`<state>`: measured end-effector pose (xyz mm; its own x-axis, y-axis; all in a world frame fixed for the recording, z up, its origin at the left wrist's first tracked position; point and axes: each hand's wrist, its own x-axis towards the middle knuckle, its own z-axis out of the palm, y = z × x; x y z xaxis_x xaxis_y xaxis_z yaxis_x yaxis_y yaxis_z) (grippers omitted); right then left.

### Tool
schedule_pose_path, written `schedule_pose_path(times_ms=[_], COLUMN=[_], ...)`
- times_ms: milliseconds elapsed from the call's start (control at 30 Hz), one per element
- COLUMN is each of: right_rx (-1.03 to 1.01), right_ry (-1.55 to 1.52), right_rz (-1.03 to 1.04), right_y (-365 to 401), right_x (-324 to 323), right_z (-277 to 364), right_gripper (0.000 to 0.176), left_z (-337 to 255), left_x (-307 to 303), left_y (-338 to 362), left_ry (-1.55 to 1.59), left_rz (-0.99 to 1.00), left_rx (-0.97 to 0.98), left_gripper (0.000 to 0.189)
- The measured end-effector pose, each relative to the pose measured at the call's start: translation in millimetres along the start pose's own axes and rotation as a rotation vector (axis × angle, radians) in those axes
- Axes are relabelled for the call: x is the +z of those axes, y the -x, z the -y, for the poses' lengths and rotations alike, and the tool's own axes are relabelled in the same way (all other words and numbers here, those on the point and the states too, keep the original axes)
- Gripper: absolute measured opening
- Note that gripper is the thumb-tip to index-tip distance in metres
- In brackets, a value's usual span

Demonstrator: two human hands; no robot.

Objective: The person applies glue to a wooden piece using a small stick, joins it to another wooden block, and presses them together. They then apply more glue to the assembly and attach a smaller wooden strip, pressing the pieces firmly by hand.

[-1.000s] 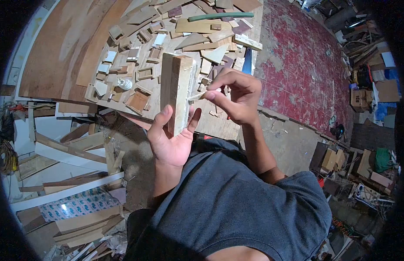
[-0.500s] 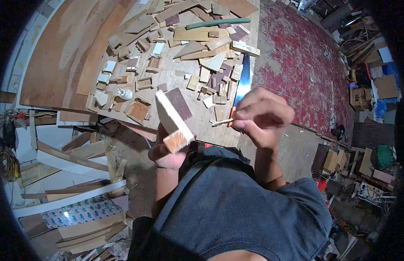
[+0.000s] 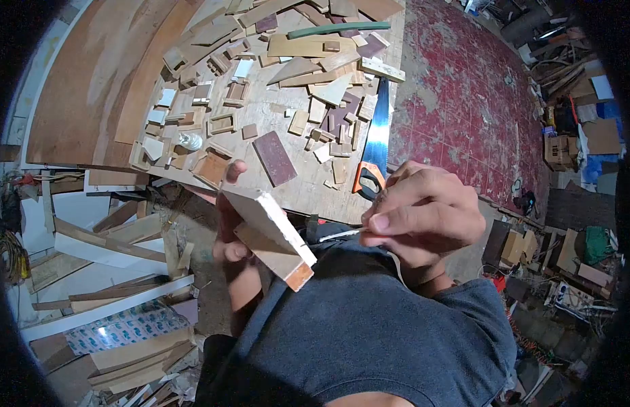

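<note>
My left hand (image 3: 231, 249) grips a small wooden piece (image 3: 264, 220) made of two boards meeting at an angle, held up before my shirt. A rough whitish edge on it faces right. My right hand (image 3: 430, 216) pinches a thin stick (image 3: 338, 235) between thumb and fingers; its whitish tip points left at that edge, a short gap away. Just beyond the right hand, a handsaw (image 3: 378, 136) with an orange and black handle lies at the table's edge. A dark reddish-brown rectangular board (image 3: 275, 159) lies on the table beyond the left hand.
The wooden table (image 3: 260, 115) carries many offcuts, small wooden boxes (image 3: 222, 123), a clear bottle (image 3: 191, 141) and a green curved strip (image 3: 338, 30). Large boards (image 3: 104, 81) lean at left. Scrap wood (image 3: 111, 247) is piled on the floor at lower left; a worn red surface (image 3: 457, 102) stretches right.
The wooden piece has come closer to my body and turned, showing its second board. My right hand has moved down toward me, bringing the stick's tip near the piece's edge.
</note>
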<state>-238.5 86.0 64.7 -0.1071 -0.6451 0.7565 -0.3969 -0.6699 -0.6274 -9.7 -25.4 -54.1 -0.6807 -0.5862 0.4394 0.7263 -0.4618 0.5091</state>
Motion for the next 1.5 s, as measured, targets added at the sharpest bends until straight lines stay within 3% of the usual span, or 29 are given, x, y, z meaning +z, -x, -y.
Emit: schedule_pose_path(times_ms=[33, 100, 167, 233, 300, 367, 500, 700, 833, 900, 967, 1033, 1067, 1100, 1167, 1500], right_rx=[0.002, 0.023, 0.025, 0.024, 0.064, 0.097, 0.156, 0.187, 0.036, 0.074, 0.016, 0.024, 0.021, 0.022, 0.016, 0.042], right_ry=[-0.001, -0.009, -0.001, 0.005, 0.001, 0.006, 0.041, 0.036, 0.159, 0.195, 0.22, 0.236, 0.224, 0.211, 0.19, 0.177], right_rz=[0.004, -0.015, -0.029, -0.041, -0.099, -0.111, -0.13, -0.074, 0.093, 0.154, 0.262, 0.288, 0.339, 0.392, 0.397, 0.379], right_y=[-0.7, -2.3, -1.9, -1.6, -1.5, -1.3, 0.3, -4.3, -10.2, -15.0, -18.5, -19.9, -21.8, -22.8, -20.2, -19.2], right_x=[-0.4, -1.1, -1.6, -3.2, -8.0, -12.6, -17.6, -5.9, 8.4, 15.5, 22.1, 28.5, 30.8, 33.2, 38.3, 41.8], right_z=[-0.6, -2.6, -6.1, -8.4, -9.8, -6.4, -4.1, 0.0, -0.6, 4.4, 4.1, 5.8, 5.3, 4.9, 2.4, 2.2], right_gripper=[0.016, 0.018, 0.018, 0.018, 0.018, 0.019, 0.021, 0.021, 0.015, 0.011, 0.014, 0.022, 0.024, 0.026, 0.031, 0.032], left_z=[-4.3, -10.0, -15.3, -21.1, -27.6, -30.0, -35.4, -31.8, -29.5, -27.7, -22.5, -23.1, -13.1, -10.6, -9.9, -9.0], left_x=[5.5, 16.2, 18.3, 35.6, 53.3, 55.8, 60.0, 76.9, 81.8, 85.1, 94.0, 92.3, 91.9, 96.9, 108.5, 109.0], left_y=[-0.3, 6.1, 11.5, 5.0, -8.9, -10.6, -10.0, -18.3, -18.2, -19.5, -21.5, -22.6, -21.5, -25.8, -28.8, -30.5], left_ry=[0.001, -0.25, -0.301, -0.596, -0.634, -0.954, -1.054, -0.948, -0.99, -1.015, -0.893, -1.134, -0.918, -0.918, -0.915, -0.947], left_rz=[-0.003, -0.343, -0.366, -0.544, -0.565, -0.533, -0.458, -0.492, -0.477, -0.453, -0.543, -0.448, -0.537, -0.533, -0.679, -0.576], left_rx=[0.002, -0.029, -0.082, -0.055, -0.094, 0.075, 0.105, 0.105, 0.129, 0.109, 0.102, 0.083, 0.118, 0.122, 0.05, 0.091], left_gripper=[0.111, 0.109, 0.111, 0.111, 0.11, 0.106, 0.1, 0.099, 0.1, 0.102, 0.102, 0.1, 0.098, 0.098, 0.097, 0.101])
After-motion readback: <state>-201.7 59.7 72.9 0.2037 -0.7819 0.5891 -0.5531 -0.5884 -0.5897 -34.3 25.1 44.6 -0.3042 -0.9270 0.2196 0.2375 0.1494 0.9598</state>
